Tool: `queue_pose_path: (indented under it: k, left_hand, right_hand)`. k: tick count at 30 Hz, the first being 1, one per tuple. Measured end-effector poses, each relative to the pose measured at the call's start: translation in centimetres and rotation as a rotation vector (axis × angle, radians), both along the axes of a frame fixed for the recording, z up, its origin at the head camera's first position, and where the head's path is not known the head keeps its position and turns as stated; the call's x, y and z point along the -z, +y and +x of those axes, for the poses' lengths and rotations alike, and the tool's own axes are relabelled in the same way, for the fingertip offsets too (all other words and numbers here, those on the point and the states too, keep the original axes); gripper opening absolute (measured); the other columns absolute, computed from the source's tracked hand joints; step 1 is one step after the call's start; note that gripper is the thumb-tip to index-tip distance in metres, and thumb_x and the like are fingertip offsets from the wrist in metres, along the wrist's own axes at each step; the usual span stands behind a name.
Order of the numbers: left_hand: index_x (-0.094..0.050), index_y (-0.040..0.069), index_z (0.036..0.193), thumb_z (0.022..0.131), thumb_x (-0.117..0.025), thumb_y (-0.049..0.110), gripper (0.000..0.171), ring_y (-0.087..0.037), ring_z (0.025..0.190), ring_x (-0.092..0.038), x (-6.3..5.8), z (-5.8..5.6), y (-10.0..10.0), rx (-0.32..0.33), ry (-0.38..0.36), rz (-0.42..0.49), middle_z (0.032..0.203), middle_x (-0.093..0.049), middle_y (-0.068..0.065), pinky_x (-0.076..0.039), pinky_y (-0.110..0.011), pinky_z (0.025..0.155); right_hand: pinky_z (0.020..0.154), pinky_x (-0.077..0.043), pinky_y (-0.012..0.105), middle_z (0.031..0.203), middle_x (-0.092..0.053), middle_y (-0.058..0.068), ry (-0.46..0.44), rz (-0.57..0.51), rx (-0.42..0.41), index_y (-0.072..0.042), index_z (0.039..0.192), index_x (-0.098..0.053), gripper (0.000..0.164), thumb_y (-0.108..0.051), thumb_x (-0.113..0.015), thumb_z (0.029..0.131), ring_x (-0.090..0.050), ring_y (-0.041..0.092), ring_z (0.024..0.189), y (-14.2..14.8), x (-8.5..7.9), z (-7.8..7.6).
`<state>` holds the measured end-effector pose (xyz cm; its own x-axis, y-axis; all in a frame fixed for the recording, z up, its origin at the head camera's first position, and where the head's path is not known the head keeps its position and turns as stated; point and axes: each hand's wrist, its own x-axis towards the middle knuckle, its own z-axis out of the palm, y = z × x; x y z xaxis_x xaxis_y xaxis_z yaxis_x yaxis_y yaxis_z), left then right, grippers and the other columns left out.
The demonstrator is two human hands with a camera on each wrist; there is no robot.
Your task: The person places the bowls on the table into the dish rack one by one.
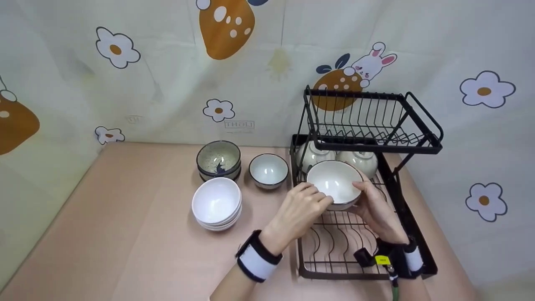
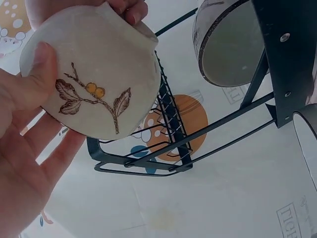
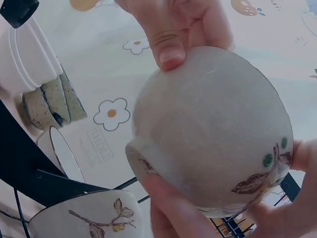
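Note:
A white bowl [image 1: 333, 184] with a dark rim is held by both hands over the lower tier of a black dish rack [image 1: 351, 276]. Tilted, it shows its inside in the head view; a leaf-and-berry print [image 2: 96, 96] decorates its outer wall in the left wrist view. My left hand [image 1: 300, 209] pinches the near-left rim. On the opposite side my right hand [image 1: 378, 211] grips the bowl, thumb over the rim and fingers beneath. Behind it, two light bowls [image 1: 318, 155] [image 1: 363, 161] stand upside down at the rack's back, under the upper tier.
Left of the rack sit a small pale bowl [image 1: 268, 170], a stack of speckled dark-rimmed bowls [image 1: 218, 156] and a stack of white bowls [image 1: 217, 202] on the pinkish table [image 1: 125, 225]. The rack's upper tier [image 1: 376, 147] overhangs the back. A patterned curtain [image 1: 167, 79] hangs behind.

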<state>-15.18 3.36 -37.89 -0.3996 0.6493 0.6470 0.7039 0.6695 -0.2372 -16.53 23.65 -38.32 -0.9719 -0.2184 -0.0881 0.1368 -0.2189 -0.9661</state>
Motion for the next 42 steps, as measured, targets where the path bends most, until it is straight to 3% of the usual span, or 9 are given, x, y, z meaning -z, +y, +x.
queue_pose_path:
  k: [5, 9, 13, 16, 20, 26, 31, 37, 42]
  left_hand:
    - [-0.07, 0.017, 0.086, 0.075, -0.074, 0.004, 0.017, -0.009, 0.079, -0.061, 0.4, -0.4, 0.3, 0.015, -0.017, 0.056, 0.081, -0.069, 0.006, -0.049, -0.019, 0.078]
    - [-0.07, 0.012, 0.086, 0.079, -0.074, 0.012, 0.008, -0.012, 0.082, -0.06, 0.6, -0.7, 0.2, 0.047, -0.048, 0.204, 0.084, -0.069, 0.001, -0.049, -0.016, 0.07]
    - [-0.069, 0.009, 0.085, 0.083, -0.072, 0.024, 0.015, -0.013, 0.074, -0.058, 0.8, -0.8, -0.1, -0.026, -0.117, 0.305, 0.081, -0.068, -0.002, -0.049, -0.016, 0.061]
    - [-0.069, 0.009, 0.087, 0.086, -0.069, 0.029, 0.02, -0.014, 0.071, -0.057, 1.2, -0.8, -0.2, -0.164, -0.229, 0.231, 0.08, -0.067, -0.002, -0.048, -0.019, 0.056]
    - [-0.07, 0.008, 0.088, 0.085, -0.07, 0.035, 0.028, -0.016, 0.068, -0.054, 2.0, -0.8, -0.2, -0.314, -0.487, 0.078, 0.076, -0.065, -0.003, -0.045, -0.021, 0.052]
    - [-0.073, 0.006, 0.085, 0.082, -0.074, 0.035, 0.029, -0.021, 0.067, -0.061, 2.7, -1.1, 0.1, -0.409, -0.769, -0.043, 0.077, -0.067, -0.007, -0.051, -0.028, 0.056]
    - [-0.073, 0.007, 0.081, 0.083, -0.075, 0.029, 0.022, -0.022, 0.066, -0.063, 3.2, -1.2, 0.2, -0.421, -0.821, -0.059, 0.076, -0.067, -0.007, -0.052, -0.029, 0.056]
    - [-0.072, 0.007, 0.078, 0.08, -0.077, 0.021, 0.016, -0.023, 0.067, -0.063, 3.5, -1.3, 0.3, -0.432, -0.801, -0.048, 0.076, -0.067, -0.008, -0.052, -0.03, 0.055]
    - [-0.073, 0.006, 0.078, 0.078, -0.078, 0.022, 0.016, -0.024, 0.069, -0.064, 3.4, -1.4, 0.4, -0.447, -0.785, -0.044, 0.079, -0.068, -0.009, -0.053, -0.032, 0.055]
  right_hand:
    - [0.076, -0.053, 0.033, 0.131, -0.039, 0.02, 0.058, 0.059, 0.085, -0.006, 0.149, -0.021, 0.055, -0.013, -0.034, 0.097, -0.057, 0.021, 0.095, 0.1, 0.0, -0.2]
    - [0.08, -0.053, 0.031, 0.135, -0.038, 0.02, 0.09, 0.135, 0.144, -0.005, 0.15, -0.023, 0.055, -0.011, -0.036, 0.098, -0.057, 0.021, 0.1, 0.7, 0.0, -0.2]
    - [0.086, -0.053, 0.035, 0.139, -0.037, 0.022, 0.119, 0.205, 0.191, -0.011, 0.152, -0.022, 0.056, -0.012, -0.038, 0.098, -0.058, 0.023, 0.102, 1.6, -0.1, -0.3]
    - [0.084, -0.054, 0.035, 0.143, -0.034, 0.023, 0.136, 0.249, 0.245, -0.015, 0.153, -0.022, 0.057, -0.012, -0.04, 0.098, -0.059, 0.021, 0.099, 2.2, -0.1, -0.6]
    - [0.078, -0.056, 0.033, 0.144, -0.035, 0.021, 0.166, 0.308, 0.337, -0.015, 0.151, -0.028, 0.055, -0.012, -0.042, 0.098, -0.061, 0.019, 0.092, 2.6, 0.3, -1.0]
    - [0.07, -0.052, 0.025, 0.116, -0.052, 0.019, 0.213, 0.467, 0.517, -0.013, 0.149, -0.032, 0.053, -0.017, -0.044, 0.097, -0.056, 0.015, 0.077, 2.6, 1.3, -1.6]
    - [0.057, -0.042, 0.024, 0.084, -0.052, 0.01, 0.302, 0.619, 0.679, -0.015, 0.141, -0.044, 0.049, -0.019, -0.053, 0.093, -0.047, 0.015, 0.069, 2.4, 2.6, -2.4]
    - [0.062, -0.046, 0.027, 0.096, -0.056, 0.014, 0.351, 0.783, 0.746, -0.016, 0.139, -0.048, 0.05, -0.027, -0.061, 0.091, -0.051, 0.021, 0.079, 1.8, 3.6, -2.8]
    - [0.063, -0.032, 0.035, 0.092, -0.048, 0.012, 0.352, 0.909, 0.735, -0.018, 0.138, -0.048, 0.054, -0.033, -0.063, 0.089, -0.044, 0.025, 0.078, 1.1, 4.1, -2.9]
